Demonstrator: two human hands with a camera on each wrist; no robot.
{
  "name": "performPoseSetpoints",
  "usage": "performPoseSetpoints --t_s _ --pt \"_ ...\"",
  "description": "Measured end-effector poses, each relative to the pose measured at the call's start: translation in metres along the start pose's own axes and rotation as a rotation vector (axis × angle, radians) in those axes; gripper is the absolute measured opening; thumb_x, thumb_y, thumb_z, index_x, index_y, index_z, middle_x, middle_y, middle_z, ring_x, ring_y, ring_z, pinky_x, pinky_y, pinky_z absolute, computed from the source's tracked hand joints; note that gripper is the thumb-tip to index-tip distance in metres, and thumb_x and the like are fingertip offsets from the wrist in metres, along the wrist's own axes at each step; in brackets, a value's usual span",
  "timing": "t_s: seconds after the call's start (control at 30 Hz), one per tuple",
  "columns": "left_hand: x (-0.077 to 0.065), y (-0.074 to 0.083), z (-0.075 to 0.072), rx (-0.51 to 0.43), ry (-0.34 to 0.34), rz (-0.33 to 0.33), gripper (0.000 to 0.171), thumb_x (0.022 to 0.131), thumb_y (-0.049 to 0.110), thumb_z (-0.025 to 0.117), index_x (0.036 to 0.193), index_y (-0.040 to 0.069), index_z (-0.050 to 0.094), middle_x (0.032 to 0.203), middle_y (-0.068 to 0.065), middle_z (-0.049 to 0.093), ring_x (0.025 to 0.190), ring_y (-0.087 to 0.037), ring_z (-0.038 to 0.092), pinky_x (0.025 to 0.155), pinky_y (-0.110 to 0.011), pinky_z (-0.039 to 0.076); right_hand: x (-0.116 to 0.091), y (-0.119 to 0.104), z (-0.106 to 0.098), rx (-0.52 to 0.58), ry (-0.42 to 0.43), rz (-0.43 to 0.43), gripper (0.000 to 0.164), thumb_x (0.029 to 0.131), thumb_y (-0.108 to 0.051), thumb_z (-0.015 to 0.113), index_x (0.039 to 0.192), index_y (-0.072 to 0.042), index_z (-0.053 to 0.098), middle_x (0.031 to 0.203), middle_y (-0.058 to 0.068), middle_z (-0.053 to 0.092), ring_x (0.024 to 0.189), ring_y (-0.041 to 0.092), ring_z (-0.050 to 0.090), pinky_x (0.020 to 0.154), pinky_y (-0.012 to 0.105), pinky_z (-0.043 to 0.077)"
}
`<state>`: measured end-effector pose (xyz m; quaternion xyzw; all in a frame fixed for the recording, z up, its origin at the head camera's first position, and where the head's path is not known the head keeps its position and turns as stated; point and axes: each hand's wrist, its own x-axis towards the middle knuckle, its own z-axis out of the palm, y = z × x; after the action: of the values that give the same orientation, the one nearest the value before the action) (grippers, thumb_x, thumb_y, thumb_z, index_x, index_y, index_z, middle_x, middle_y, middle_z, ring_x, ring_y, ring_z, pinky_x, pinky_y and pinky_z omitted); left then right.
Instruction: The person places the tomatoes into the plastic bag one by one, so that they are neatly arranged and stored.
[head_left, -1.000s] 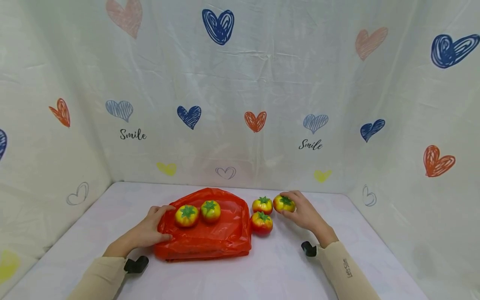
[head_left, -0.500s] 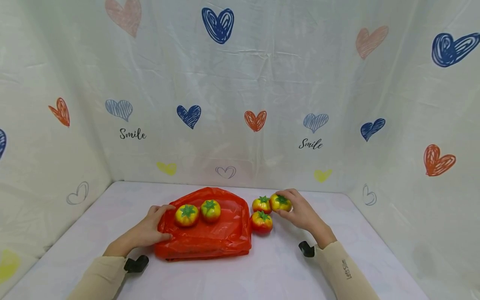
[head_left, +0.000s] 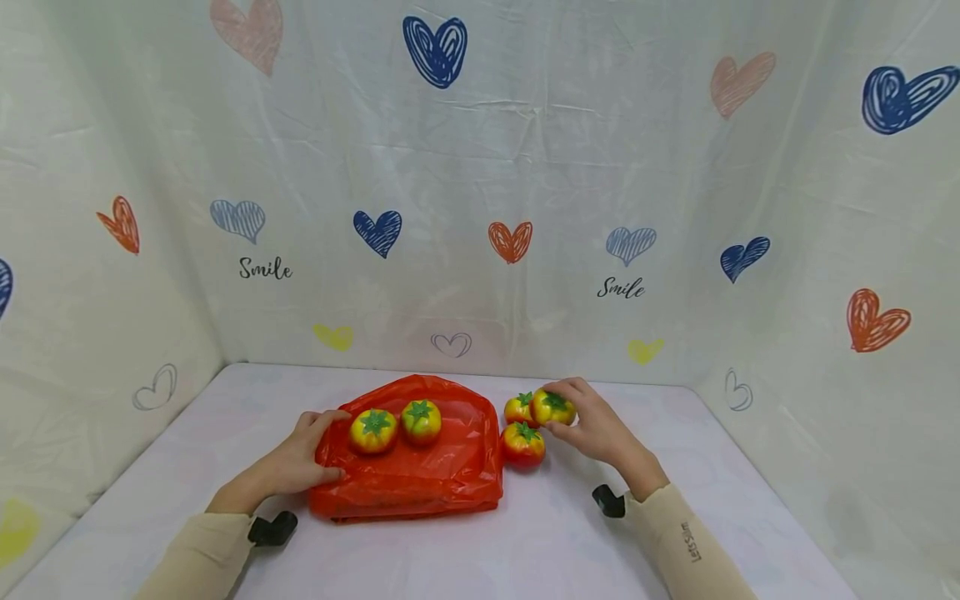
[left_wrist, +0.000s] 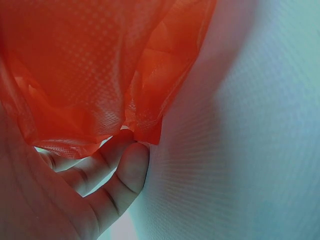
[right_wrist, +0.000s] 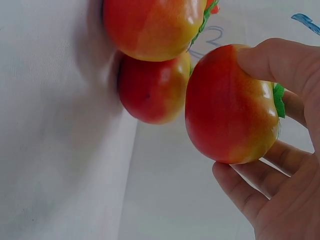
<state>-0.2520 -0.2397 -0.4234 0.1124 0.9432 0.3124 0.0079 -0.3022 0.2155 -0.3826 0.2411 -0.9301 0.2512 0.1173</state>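
Note:
A red plastic bag (head_left: 453,475) lies flat on the table, mouth open. My left hand (head_left: 298,460) grips its left side, thumb and fingers at the edge in the left wrist view. Two yellow-red tomatoes with green leaf tops, one left (head_left: 373,433) and one right (head_left: 422,423), sit on the bag. My right hand (head_left: 596,429) holds another tomato (right_wrist: 227,107) between thumb and fingers; a gap shows between it and the table in the right wrist view. Beside the bag's right edge rest a rear tomato (head_left: 517,409) and a front tomato (head_left: 522,446), the held one overlapping the rear one.
The white table (head_left: 450,558) ends at a hanging curtain (head_left: 555,333) printed with hearts, which also runs down both sides. A black camera mount (head_left: 273,529) sits at the left wrist and another black mount (head_left: 608,502) at the right.
My right hand has moved left with its tomato, from beside the rear loose tomato to partly over it. The left hand, the bag and the other tomatoes look unchanged.

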Motion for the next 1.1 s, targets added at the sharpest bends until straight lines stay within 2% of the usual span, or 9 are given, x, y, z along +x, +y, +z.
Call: performPoseSetpoints --t_s 0.5,0.9,1.1 --pt "0.000 0.000 0.001 -0.001 0.000 -0.016 0.080 0.070 0.018 0.081 0.137 0.015 0.038 0.126 -0.021 0.033 0.111 -0.040 0.045 0.082 -0.055 0.050 0.001 -0.011 0.007 0.013 -0.022 -0.008 0.050 0.081 -0.026 0.075 0.127 -0.032 0.055 0.129 -0.004 0.048 0.114 0.022 0.053 0.089 0.044 0.051" --pt "-0.001 0.001 0.001 -0.008 -0.005 -0.019 0.081 0.069 0.017 0.081 0.137 0.015 0.037 0.127 -0.021 0.033 0.112 -0.040 0.044 0.080 -0.053 0.052 0.001 -0.022 0.009 0.020 -0.035 -0.024 0.050 0.082 -0.023 0.076 0.127 -0.030 0.056 0.127 -0.005 0.048 0.113 0.019 0.053 0.089 0.040 0.051" --pt "-0.001 0.002 0.001 -0.001 -0.003 -0.019 0.080 0.070 0.017 0.081 0.137 0.016 0.037 0.126 -0.021 0.033 0.112 -0.040 0.045 0.080 -0.053 0.052 0.003 -0.025 0.011 0.009 -0.026 -0.064 0.051 0.082 -0.024 0.076 0.128 -0.028 0.056 0.125 -0.005 0.049 0.111 0.016 0.053 0.089 0.038 0.051"
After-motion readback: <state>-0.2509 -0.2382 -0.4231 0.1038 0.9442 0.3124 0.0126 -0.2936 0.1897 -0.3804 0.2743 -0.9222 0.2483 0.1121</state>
